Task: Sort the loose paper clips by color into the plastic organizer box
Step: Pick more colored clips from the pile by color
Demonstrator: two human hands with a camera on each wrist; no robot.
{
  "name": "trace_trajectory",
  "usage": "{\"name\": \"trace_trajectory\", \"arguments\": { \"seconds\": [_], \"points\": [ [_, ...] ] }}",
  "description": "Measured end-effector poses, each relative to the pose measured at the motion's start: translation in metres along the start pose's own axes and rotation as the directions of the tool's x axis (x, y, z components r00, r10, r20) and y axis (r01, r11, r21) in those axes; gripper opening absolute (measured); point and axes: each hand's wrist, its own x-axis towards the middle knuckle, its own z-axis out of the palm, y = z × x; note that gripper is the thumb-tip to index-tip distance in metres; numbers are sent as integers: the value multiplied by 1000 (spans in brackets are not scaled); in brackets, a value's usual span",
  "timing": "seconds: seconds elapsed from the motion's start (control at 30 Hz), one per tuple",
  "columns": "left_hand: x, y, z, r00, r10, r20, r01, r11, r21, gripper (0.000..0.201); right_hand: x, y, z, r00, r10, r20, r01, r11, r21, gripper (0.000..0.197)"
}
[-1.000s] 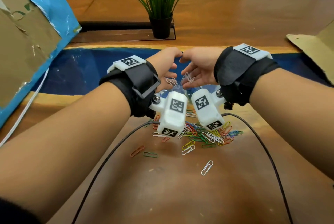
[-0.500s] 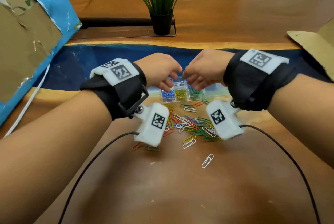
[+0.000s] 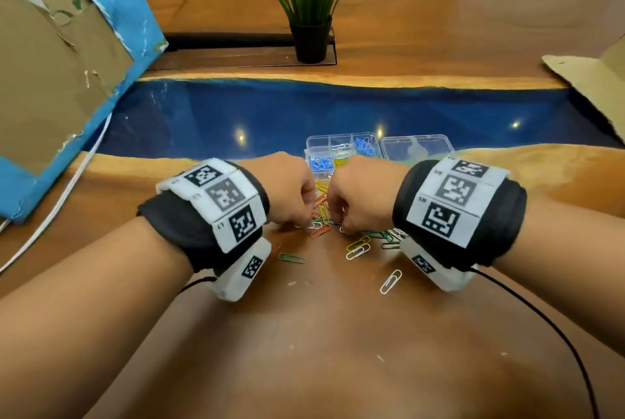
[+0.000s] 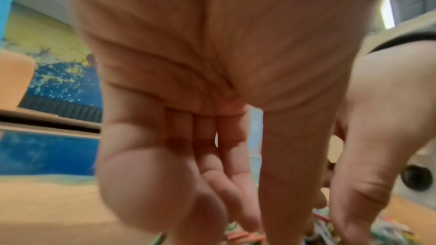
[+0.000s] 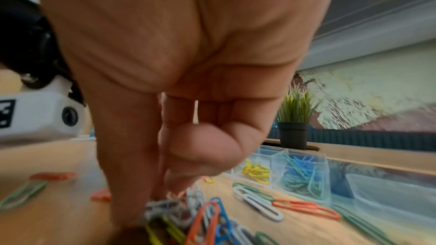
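Note:
The clear plastic organizer box (image 3: 318,141) stands open at the blue strip's near edge, with blue clips (image 5: 299,172) and yellow clips (image 5: 256,171) in separate compartments. A pile of loose coloured paper clips (image 3: 321,212) lies just in front of it. Both hands are down on this pile, knuckles up. My left hand (image 3: 309,221) has curled fingers, and its fingertips reach into the clips; what they hold is hidden. My right hand (image 5: 162,198) pinches at grey-white clips in the pile, and a white clip (image 5: 195,113) is tucked in its curled fingers.
The box's clear lid (image 3: 416,146) lies open to the right. Stray clips lie nearer me: a white one (image 3: 390,281), a green one (image 3: 291,257), a yellow and white pair (image 3: 358,248). A potted plant (image 3: 311,13) stands behind. Cardboard sits at both sides.
Both hands have come down from above the organizer box onto the loose pile, closer to me, and have turned knuckles up.

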Motion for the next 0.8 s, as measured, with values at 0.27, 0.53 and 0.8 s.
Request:
{"name": "trace_trajectory", "arguments": {
  "seconds": [0.27, 0.53, 0.8],
  "points": [
    [-2, 6, 7, 998, 41, -54, -33, 989, 147, 5, -6, 1, 4, 998, -60, 5, 60, 998, -26, 12],
    [-2, 4, 6, 998, 68, -17, -68, 998, -13, 17, -5, 25, -6, 980, 181, 87, -187, 665, 723, 19],
    [2, -6, 3, 993, 111, -40, -106, 690, -716, 20, 5, 24, 3, 960, 268, -77, -231, 921, 313, 20]
  ]
}}
